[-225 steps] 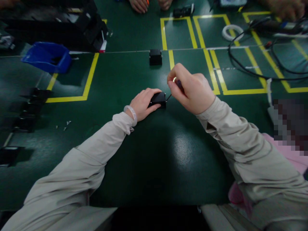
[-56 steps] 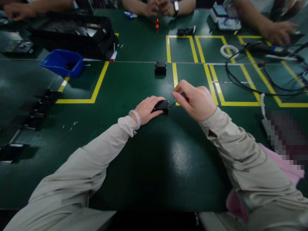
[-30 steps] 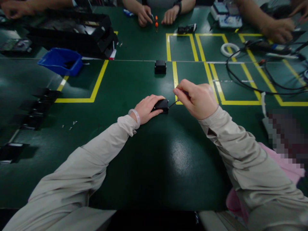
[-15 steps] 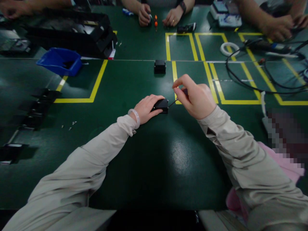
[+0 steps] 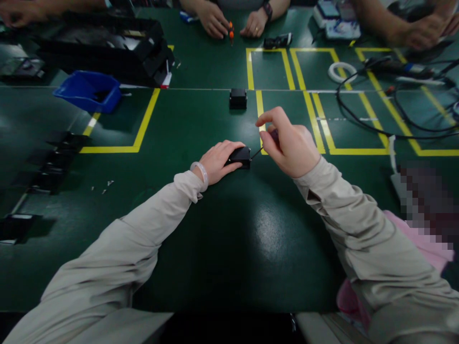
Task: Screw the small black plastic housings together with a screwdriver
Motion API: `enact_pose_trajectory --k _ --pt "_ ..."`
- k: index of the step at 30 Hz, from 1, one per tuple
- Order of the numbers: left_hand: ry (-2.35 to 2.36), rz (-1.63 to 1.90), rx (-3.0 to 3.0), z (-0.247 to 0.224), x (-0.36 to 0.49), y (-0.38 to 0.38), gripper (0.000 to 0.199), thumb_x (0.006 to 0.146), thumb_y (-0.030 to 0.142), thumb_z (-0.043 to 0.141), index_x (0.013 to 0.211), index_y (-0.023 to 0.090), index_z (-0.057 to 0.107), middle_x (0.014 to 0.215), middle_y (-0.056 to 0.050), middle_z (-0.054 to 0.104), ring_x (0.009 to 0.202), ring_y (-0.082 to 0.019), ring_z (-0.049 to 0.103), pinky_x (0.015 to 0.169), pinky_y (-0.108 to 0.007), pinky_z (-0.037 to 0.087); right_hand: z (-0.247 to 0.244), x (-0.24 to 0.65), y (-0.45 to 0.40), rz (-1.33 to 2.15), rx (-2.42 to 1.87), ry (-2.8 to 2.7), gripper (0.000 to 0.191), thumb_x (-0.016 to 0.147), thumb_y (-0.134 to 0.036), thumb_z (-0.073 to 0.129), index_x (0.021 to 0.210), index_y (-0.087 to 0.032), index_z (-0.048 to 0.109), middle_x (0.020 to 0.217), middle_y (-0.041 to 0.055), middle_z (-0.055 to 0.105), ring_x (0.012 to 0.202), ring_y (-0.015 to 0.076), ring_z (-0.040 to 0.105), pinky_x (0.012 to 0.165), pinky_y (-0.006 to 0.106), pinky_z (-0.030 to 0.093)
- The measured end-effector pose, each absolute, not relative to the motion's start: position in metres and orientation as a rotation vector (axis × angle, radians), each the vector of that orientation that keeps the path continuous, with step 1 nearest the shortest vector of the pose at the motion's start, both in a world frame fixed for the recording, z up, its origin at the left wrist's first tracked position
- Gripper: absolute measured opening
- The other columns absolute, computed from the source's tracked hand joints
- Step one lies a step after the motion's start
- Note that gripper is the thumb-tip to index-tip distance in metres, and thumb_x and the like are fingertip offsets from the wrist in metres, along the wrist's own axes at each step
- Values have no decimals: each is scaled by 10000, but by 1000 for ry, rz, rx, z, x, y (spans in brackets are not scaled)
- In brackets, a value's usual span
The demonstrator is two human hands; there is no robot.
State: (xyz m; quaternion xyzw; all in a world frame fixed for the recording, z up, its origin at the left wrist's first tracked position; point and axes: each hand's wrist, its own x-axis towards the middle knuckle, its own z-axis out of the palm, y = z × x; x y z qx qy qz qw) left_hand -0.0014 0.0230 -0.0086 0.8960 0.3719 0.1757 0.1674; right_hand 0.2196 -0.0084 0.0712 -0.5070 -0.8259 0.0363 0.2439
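Note:
Flat on the green table (image 5: 201, 248), a small black block (image 5: 241, 155) is gripped by my left hand (image 5: 218, 162), thumb on the near side and fingers over the far side. My right hand (image 5: 292, 145) is closed round the dark handle of a screwdriver (image 5: 256, 153). The thin shaft slants down to the block's right end, where its tip meets a small metal part. A second black block (image 5: 238, 99) sits farther back. Small screws (image 5: 110, 183) lie to the left of my left forearm.
A blue bin (image 5: 89, 91) and black trays (image 5: 103, 48) stand at the back left. More black parts (image 5: 53, 165) lie at the left. Cables (image 5: 362, 124) and a white ring (image 5: 342, 72) are at the right. Co-workers' hands (image 5: 215, 21) are across the table.
My right hand has shifted very slightly on the screwdriver. Across the table, a person's hand has moved toward the orange item. My left hand and the block are still.

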Motion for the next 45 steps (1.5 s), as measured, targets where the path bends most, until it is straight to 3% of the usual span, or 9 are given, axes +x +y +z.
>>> enact_pose_trajectory --k 4,10,17,25,33,40,45 --pt "1053 495 2546 -9 -2 23 467 957 377 526 1366 159 470 1273 -128 571 1152 -280 548 1026 -429 434 74 219 -11 131 -1401 -2266 390 944 -315 316 1234 -151 516 799 38 636 638 153 579 675 306 434" --pt "1062 491 2534 -8 -1 23 463 953 383 522 1363 176 466 1276 -127 571 1154 -280 549 1021 -436 436 73 220 -10 87 -1380 -2274 354 982 -441 324 1043 -200 576 701 8 611 643 149 596 662 283 425" --pt "1058 481 2537 -8 -1 23 456 955 376 521 1360 173 465 1290 -128 564 1178 -281 542 1043 -435 428 75 219 -10 121 -1425 -2283 321 963 -317 322 1170 -177 524 751 22 629 610 135 557 664 286 423" --pt "1067 497 2549 -9 -2 23 464 953 378 529 1362 169 466 1283 -126 570 1158 -283 550 1032 -442 437 74 219 -10 86 -1376 -2293 329 986 -433 315 1035 -217 559 658 -18 554 579 119 535 621 257 382" --pt "1062 487 2545 -9 -1 23 457 954 371 528 1362 174 465 1279 -127 567 1180 -283 547 1043 -443 433 74 219 -10 134 -1408 -2282 332 976 -345 300 1143 -173 529 772 32 631 642 145 583 687 293 438" --pt "1064 505 2555 -9 -1 23 457 952 375 528 1356 171 469 1283 -126 571 1152 -283 552 1022 -439 440 76 218 -11 120 -1392 -2295 340 990 -429 300 1073 -213 549 707 -4 590 633 136 577 664 270 419" --pt "1046 506 2549 -9 -2 24 462 956 379 527 1362 166 465 1286 -129 568 1170 -279 544 1038 -436 429 75 218 -10 153 -1403 -2294 358 990 -398 285 1129 -180 532 752 26 618 657 155 600 687 294 440"
